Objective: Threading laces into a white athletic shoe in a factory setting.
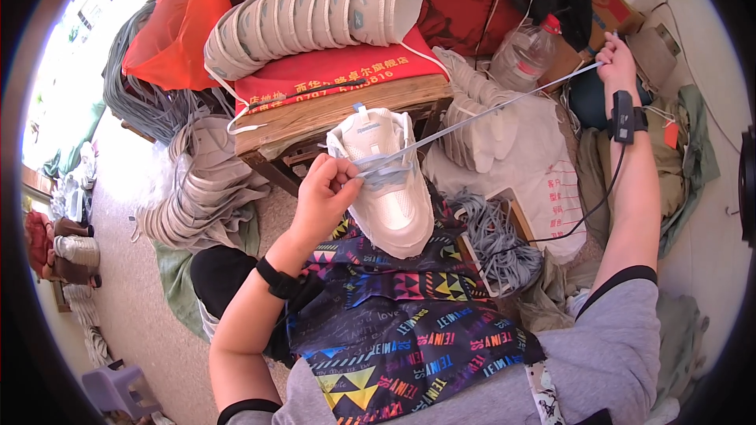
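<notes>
A white sneaker rests over my lap with its toe toward me, its heel end against the edge of a wooden bench. A pale blue-grey shoelace crosses its throat and runs taut up to the right. My left hand is closed at the sneaker's left eyelet edge, thumb and fingers pinching the shoelace there. Stretched far out to the upper right, my right hand is closed around the shoelace's other end. The fingertips of my left hand partly cover the eyelets on that side.
On the wooden bench lies a red cloth with a row of nested shoe uppers. Loose grey laces fill a tray at my right. Behind it are more uppers and a clear plastic bottle. Stacked uppers lie left.
</notes>
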`<state>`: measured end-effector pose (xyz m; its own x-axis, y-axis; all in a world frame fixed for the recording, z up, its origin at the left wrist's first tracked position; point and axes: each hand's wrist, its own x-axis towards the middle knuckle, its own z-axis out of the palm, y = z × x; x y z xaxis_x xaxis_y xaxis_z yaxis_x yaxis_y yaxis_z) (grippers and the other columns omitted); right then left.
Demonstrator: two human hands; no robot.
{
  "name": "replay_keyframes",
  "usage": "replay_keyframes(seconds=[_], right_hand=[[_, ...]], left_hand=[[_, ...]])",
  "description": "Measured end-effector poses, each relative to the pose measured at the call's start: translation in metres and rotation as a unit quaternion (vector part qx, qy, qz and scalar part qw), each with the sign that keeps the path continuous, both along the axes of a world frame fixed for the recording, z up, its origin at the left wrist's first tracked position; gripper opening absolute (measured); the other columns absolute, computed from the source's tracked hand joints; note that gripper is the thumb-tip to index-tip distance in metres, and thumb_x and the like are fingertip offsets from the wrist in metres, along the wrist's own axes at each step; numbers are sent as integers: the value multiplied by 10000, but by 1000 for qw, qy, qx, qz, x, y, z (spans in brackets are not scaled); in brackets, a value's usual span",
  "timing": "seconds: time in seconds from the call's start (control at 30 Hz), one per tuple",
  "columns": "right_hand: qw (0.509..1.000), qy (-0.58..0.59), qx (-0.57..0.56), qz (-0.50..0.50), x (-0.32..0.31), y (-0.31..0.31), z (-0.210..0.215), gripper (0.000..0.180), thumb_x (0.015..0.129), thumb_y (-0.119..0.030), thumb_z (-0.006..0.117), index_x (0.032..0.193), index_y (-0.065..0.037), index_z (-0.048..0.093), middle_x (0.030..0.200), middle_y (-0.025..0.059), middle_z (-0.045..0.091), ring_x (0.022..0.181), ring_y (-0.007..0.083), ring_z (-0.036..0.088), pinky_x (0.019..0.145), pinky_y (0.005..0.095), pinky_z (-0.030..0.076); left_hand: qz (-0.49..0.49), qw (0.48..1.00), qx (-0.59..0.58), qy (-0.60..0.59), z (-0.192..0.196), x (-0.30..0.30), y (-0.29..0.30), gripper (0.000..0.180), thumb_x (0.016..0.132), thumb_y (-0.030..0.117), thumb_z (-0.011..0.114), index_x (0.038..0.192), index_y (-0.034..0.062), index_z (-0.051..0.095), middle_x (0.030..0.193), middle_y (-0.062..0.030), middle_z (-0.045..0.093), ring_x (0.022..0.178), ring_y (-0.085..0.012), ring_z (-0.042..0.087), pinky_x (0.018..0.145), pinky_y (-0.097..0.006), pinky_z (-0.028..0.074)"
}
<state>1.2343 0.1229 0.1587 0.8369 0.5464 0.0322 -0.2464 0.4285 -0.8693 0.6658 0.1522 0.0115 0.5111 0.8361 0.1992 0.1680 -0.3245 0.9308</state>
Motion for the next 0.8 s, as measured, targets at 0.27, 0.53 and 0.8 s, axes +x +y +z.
replay_keyframes(seconds=[0.27,0.53,0.8], right_hand=[[991,55,-79,92,-65,10,-22,166,942,-116,571,1047,12,594,640,-38,442,462,46,327,402,199,252],[997,26,-66,24,4,4,-4,108,896,-34,615,995,-20,574,597,-47,385,421,57,298,363,201,216],[972,-150,-35,-180,15,0,5,161,924,-109,574,1021,1,642,643,-52,440,448,68,366,400,233,284]], left_hand=[[-82,994,-3,75,10,-6,-2,173,826,19,677,847,56,510,787,52,435,674,-37,395,595,-206,365],[-1,998,-49,-28,0,-1,-10,105,843,29,696,941,16,662,792,18,494,695,-63,479,648,-209,427],[69,973,-191,-107,14,-19,7,252,1013,212,507,1113,20,636,766,47,514,660,-38,448,611,-190,380]])
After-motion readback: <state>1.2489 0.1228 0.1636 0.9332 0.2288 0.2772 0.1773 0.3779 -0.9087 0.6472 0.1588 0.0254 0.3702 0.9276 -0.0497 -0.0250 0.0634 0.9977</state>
